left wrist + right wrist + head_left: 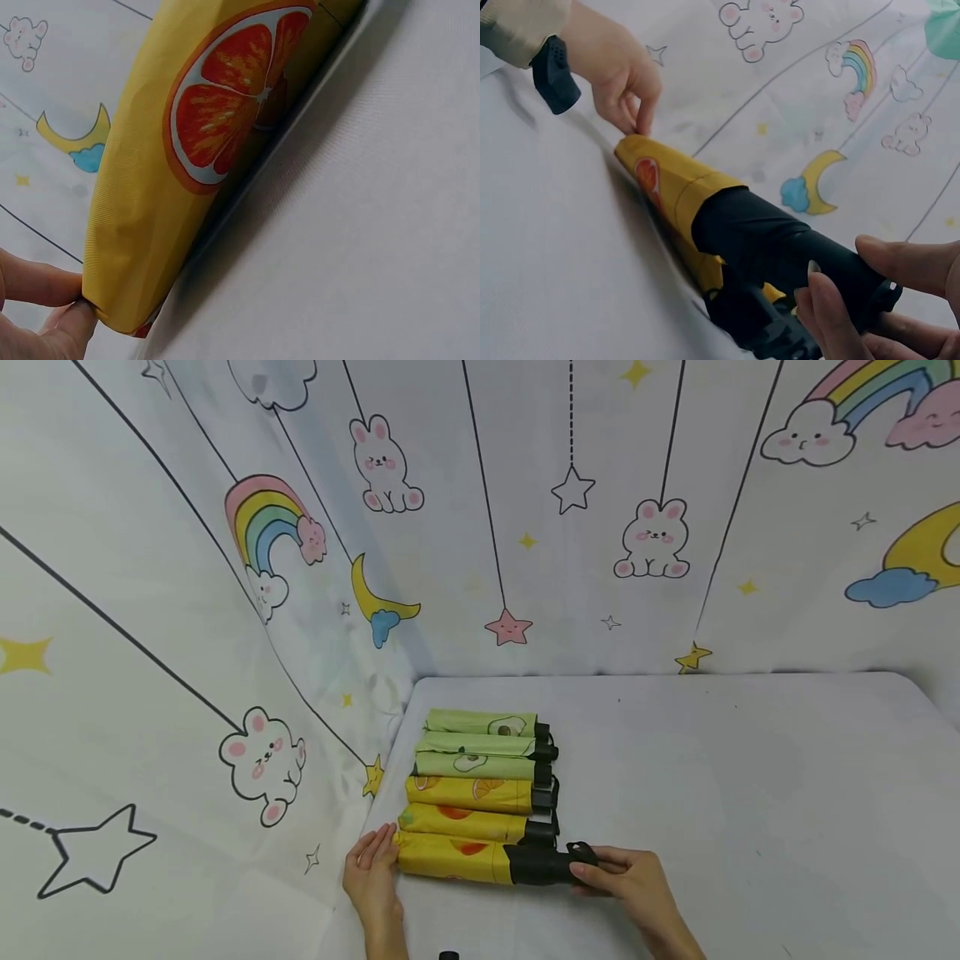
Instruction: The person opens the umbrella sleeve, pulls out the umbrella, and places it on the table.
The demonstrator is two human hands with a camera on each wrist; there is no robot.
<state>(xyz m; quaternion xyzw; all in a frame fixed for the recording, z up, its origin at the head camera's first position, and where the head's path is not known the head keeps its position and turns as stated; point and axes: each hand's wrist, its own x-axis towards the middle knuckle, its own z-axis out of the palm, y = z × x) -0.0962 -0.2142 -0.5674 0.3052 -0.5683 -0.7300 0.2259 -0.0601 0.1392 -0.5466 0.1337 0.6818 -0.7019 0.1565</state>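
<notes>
Head view shows your left hand (372, 870) pinching the left end of the nearest yellow folded umbrella (453, 858), while your right hand (628, 878) grips its black handle (543, 865) between thumb and fingers. That umbrella is at the near end of a row on the white table (750, 793), beside two more yellow umbrellas (461, 825), with three green umbrellas (472, 765) beyond them.

A white counter (750, 777) with rounded far corners stands before a white backdrop (525, 443) printed with bunnies (651, 547), rainbows (247, 514), crescent moons (366, 592) and stars (509, 627), many hanging from dark lines (484, 485), in soft light.
</notes>
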